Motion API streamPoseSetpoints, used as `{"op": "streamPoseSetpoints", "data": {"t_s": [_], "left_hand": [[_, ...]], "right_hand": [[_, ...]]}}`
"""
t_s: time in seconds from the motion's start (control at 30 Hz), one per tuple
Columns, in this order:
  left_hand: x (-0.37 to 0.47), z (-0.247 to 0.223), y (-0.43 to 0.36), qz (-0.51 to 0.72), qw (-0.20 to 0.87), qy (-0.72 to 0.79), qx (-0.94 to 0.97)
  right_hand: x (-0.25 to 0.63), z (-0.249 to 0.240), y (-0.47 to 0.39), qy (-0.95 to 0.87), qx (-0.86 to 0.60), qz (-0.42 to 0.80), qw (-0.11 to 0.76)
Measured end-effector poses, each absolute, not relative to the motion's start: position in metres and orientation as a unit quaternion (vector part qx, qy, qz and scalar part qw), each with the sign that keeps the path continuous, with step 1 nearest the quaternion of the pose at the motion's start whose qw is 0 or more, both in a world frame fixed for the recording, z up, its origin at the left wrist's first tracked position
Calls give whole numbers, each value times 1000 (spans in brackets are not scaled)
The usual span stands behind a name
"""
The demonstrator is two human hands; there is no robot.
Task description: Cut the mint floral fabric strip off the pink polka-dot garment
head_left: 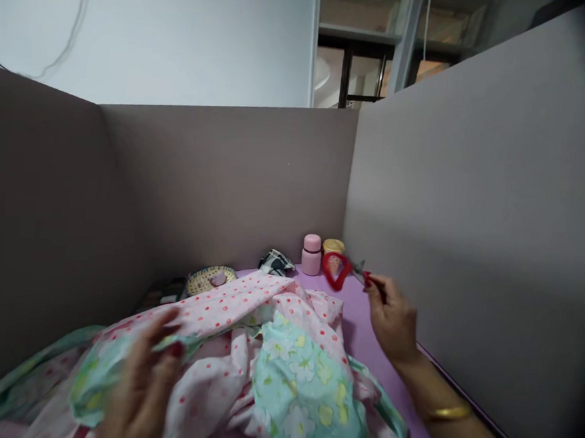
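Observation:
A pair of scissors (337,273) with a red handle is pinched between the fingers of my right hand (394,321), over the purple surface on the right. One large red handle loop points away to the left; my fingertips partly hide the near end. My left hand (141,382), blurred by motion, hovers over or just touches the cloth at the lower left, its fingers apart and nothing visible in them. A large rumpled cloth (306,380), pink with red dots and mint green with flowers, lies bunched between the hands.
Grey partition panels (225,181) enclose the purple tabletop (364,344) at the back and both sides. Toward the back stand a pink bottle (311,255) and a yellow-lidded jar (333,246). Left of them are a black-and-white checked cloth (275,262) and a woven basket (200,282).

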State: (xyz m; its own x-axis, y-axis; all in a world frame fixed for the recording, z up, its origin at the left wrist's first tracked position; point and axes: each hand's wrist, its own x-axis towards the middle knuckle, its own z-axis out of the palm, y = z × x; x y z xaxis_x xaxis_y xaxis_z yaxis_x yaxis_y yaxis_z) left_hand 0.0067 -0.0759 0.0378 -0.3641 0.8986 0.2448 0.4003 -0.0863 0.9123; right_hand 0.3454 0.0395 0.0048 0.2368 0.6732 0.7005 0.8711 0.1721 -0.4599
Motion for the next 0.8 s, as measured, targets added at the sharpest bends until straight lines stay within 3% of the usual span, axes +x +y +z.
{"op": "streamPoseSetpoints", "data": {"t_s": [0.13, 0.23, 0.4, 0.5, 0.63, 0.73, 0.8], "left_hand": [[75, 35, -81, 462, 539, 475, 520], [96, 29, -87, 457, 577, 458, 499], [105, 24, -98, 447, 467, 504, 572], [114, 23, -94, 310, 308, 548, 714], [112, 22, -91, 156, 246, 528, 797], [70, 31, -91, 246, 180, 518, 799], [22, 41, -87, 343, 12, 616, 709]], "right_hand": [[289, 8, -3, -722, -439, -101, 525], [268, 8, -23, -729, -402, 34, 552], [241, 13, -51, -602, -393, 385, 579], [221, 9, -65, -545, -329, 526, 564], [220, -5, -66, -539, -360, 511, 565], [245, -13, -56, -597, -413, 404, 557], [262, -14, -53, -624, -450, 359, 529]]}}
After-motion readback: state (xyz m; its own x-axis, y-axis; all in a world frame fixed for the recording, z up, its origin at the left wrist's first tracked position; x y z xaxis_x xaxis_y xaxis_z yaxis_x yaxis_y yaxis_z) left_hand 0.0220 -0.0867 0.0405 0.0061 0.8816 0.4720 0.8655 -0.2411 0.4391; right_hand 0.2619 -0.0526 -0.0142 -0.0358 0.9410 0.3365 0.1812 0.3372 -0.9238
